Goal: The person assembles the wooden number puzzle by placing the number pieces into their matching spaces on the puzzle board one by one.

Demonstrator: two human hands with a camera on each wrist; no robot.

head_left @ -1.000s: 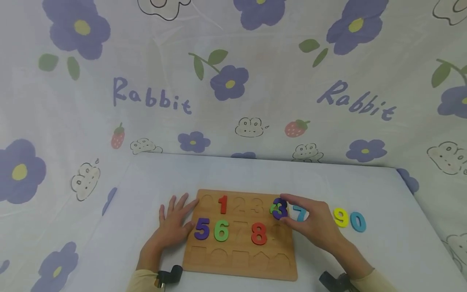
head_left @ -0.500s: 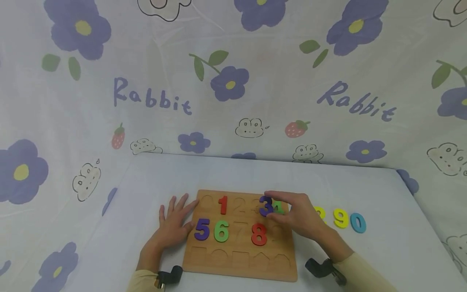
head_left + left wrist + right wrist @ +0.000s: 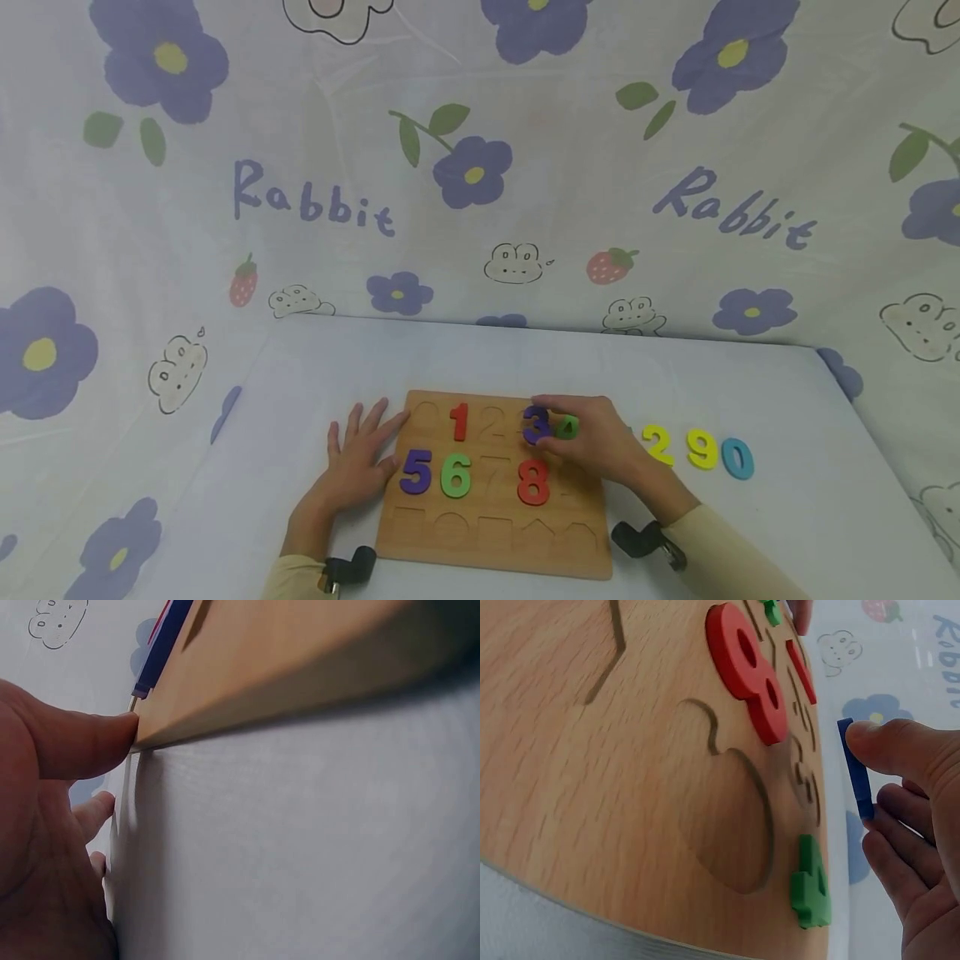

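Note:
My right hand [image 3: 600,437] pinches a purple number 3 [image 3: 536,426] between thumb and fingers, over the 3-shaped recess in the top row of a wooden number puzzle board [image 3: 423,546]. Seen from the right wrist, the 3 [image 3: 857,771] stands off the board's surface. A green number 4 [image 3: 568,427] lies just right of it, partly behind the hand. My left hand [image 3: 363,458] rests on the table with fingers spread; its thumb [image 3: 90,742] touches the board's left edge. The board also bears a red 1 [image 3: 459,422], purple 5 [image 3: 416,472], green 6 [image 3: 455,475] and red 8 [image 3: 533,482].
On the white table [image 3: 810,517] right of the board lie a yellow 2 [image 3: 657,444], a yellow 9 [image 3: 702,449] and a blue 0 [image 3: 738,458]. A blue 7 is almost wholly hidden behind the right hand. A flower-print cloth [image 3: 555,192] hangs behind the table.
My right hand has carried the purple 3 leftward, from over the green 4 to over the 3 recess. The yellow 2 has come into view behind it. My left hand has stayed put.

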